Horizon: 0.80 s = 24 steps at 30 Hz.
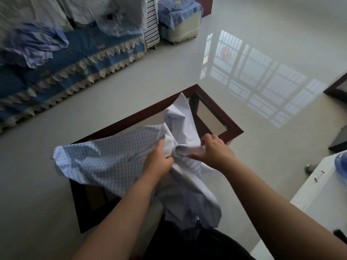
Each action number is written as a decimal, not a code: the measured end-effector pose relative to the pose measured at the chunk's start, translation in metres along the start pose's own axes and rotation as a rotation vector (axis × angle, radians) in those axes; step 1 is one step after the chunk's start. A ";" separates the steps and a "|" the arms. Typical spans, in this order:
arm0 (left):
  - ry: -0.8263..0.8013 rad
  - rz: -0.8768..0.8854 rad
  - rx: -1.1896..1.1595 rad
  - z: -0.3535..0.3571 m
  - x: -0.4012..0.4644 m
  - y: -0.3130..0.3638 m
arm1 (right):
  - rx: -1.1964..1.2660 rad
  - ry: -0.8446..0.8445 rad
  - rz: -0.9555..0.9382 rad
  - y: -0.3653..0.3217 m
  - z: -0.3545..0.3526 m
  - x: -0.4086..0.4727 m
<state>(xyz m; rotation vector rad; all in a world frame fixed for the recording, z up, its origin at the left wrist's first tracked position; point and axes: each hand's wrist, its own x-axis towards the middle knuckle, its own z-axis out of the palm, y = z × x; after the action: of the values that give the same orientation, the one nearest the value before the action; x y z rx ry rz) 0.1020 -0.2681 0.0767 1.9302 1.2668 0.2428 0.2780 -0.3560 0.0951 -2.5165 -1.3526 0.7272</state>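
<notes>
A crumpled light-blue checked shirt [105, 160] hangs over a dark wooden glass-topped table [216, 113]. My left hand [157, 162] grips a bunched part of the cloth at the middle. My right hand [214, 152] pinches a stretched fold of the same shirt just to the right. Between the two hands the fabric is pulled taut. A pale plain part of the shirt [182, 117] rises toward the table's far corner, and another part droops down toward my lap.
A sofa with a blue lace-edged cover [78, 59] and heaped clothes [32, 44] lines the left. A covered stool [178, 21] stands beyond it. White furniture [323, 188] sits at the right edge. The floor is glossy pale tile [253, 53].
</notes>
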 end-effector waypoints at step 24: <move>-0.421 -0.235 -1.355 0.002 -0.136 -0.021 | 0.349 -0.398 -0.236 -0.067 0.042 -0.051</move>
<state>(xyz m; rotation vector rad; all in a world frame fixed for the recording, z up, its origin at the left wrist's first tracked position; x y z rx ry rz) 0.0235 -0.3795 0.0951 0.6058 0.6716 0.4019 0.1842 -0.3624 0.1017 -1.9697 -1.4522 1.3284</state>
